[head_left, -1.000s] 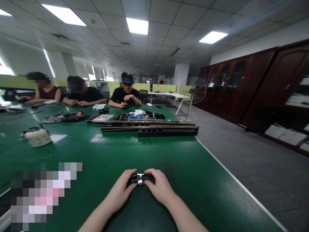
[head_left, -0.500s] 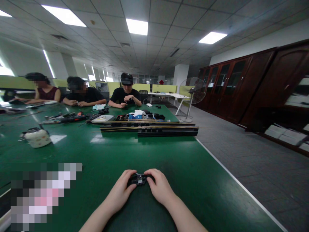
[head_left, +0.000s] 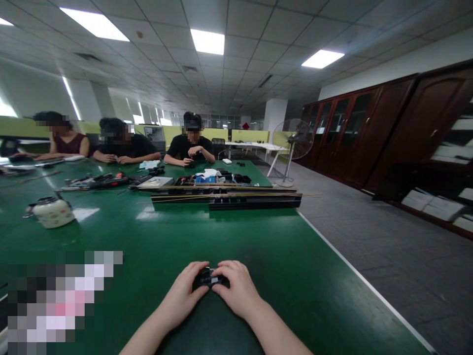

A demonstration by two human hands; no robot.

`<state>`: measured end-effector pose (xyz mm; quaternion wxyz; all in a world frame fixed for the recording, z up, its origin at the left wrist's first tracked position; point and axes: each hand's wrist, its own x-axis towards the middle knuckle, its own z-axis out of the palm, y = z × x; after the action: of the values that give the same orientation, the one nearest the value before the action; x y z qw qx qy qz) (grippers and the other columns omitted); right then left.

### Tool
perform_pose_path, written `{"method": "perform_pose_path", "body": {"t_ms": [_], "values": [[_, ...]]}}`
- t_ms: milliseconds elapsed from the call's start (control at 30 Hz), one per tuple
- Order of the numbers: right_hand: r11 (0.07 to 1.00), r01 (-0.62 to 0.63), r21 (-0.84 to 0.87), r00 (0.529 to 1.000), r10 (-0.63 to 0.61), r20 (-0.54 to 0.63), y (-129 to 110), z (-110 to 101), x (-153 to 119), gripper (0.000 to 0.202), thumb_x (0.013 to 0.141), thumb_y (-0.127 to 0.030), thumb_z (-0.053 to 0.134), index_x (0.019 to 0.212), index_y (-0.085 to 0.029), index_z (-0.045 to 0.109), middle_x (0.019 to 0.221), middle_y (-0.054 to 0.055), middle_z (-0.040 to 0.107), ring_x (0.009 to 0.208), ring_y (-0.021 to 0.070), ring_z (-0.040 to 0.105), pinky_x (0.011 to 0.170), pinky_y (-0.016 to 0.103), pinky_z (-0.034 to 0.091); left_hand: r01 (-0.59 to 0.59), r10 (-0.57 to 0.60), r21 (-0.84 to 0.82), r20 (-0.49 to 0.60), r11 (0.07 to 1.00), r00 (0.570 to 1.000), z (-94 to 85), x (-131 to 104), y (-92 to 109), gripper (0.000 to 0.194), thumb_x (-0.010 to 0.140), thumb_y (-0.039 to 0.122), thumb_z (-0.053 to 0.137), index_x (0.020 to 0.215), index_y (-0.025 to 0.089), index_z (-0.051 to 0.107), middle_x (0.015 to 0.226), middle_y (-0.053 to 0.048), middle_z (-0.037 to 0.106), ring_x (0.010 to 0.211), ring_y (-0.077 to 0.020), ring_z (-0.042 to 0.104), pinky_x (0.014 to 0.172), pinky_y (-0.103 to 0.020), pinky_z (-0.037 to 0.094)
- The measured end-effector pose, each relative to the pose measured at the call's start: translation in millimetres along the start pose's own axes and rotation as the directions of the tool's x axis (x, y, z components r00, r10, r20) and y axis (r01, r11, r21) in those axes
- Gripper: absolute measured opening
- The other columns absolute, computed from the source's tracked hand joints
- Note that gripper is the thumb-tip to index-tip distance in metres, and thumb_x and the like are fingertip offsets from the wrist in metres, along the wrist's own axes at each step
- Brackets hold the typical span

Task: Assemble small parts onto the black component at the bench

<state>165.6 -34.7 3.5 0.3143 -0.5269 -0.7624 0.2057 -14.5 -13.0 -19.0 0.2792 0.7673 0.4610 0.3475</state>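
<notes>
A small black part [head_left: 213,279] with a pale patch on it lies between my two hands, low over the green table [head_left: 185,236]. My left hand [head_left: 188,286] grips its left side, thumb in front and fingers behind. From the right, my right hand [head_left: 236,286] closes on the same part, its fingers reaching over the right side and top. My fingers hide both ends of the part, and its finer details are too small to make out.
Long black rails [head_left: 254,201] with thin rods lie across the table ahead. Behind them are a parts box [head_left: 201,180] and tools [head_left: 107,181]. A pale pot [head_left: 54,212] stands left. Three people sit at the far side. A floor fan [head_left: 291,140] stands beyond the table's right edge.
My right hand has moved left and now covers more of the black part. My left hand keeps its hold. The view has shifted slightly.
</notes>
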Motion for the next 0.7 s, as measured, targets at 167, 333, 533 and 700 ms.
{"method": "perform_pose_path", "body": {"t_ms": [167,333,533,700], "values": [[1.0,0.014,0.013,1.0,-0.014,-0.004,-1.1,-1.1,0.3,0.021,0.072,-0.021,0.064,0.091,-0.03,0.065,0.104,-0.001,0.062,0.104,0.017,0.05,0.091,0.033,0.033,0.008,-0.008,0.008,-0.005,1.0,1.0,-1.2,-0.1,1.0,0.036,0.069,0.015,0.054,0.104,0.024,0.057,0.104,-0.005,0.062,0.1,-0.0219,0.056,0.091,-0.04,0.043],[0.998,0.037,0.058,0.997,-0.032,-0.075,-4.4,-6.9,1.2,0.02,0.075,-0.017,0.059,0.092,-0.027,0.063,0.099,-0.001,0.064,0.1,0.0164,0.051,0.09,0.031,0.035,0.024,-0.024,-0.016,-0.018,1.0,1.0,-2.0,0.8,2.7,0.036,0.07,0.015,0.052,0.104,0.023,0.056,0.104,-0.005,0.06,0.101,-0.0215,0.056,0.092,-0.04,0.042],[0.997,-0.01,0.077,0.987,0.022,-0.159,0.8,-11.8,2.6,0.02,0.075,-0.015,0.057,0.093,-0.024,0.063,0.097,0.001,0.065,0.097,0.0179,0.054,0.088,0.032,0.038,0.041,-0.041,-0.014,-0.037,0.999,0.998,-1.8,1.5,3.2,0.037,0.07,0.014,0.05,0.106,0.023,0.054,0.107,-0.006,0.058,0.104,-0.022,0.054,0.095,-0.042,0.041],[0.995,-0.076,0.064,0.971,0.089,-0.22,8.3,-15.0,3.6,0.024,0.077,-0.016,0.053,0.098,-0.023,0.061,0.101,0.003,0.064,0.099,0.0197,0.054,0.088,0.035,0.039,0.027,-0.027,0.005,-0.048,1.0,0.998,-2.7,1.2,3.8,0.039,0.07,0.013,0.049,0.107,0.022,0.055,0.109,-0.007,0.058,0.106,-0.0222,0.054,0.096,-0.042,0.04]]}}
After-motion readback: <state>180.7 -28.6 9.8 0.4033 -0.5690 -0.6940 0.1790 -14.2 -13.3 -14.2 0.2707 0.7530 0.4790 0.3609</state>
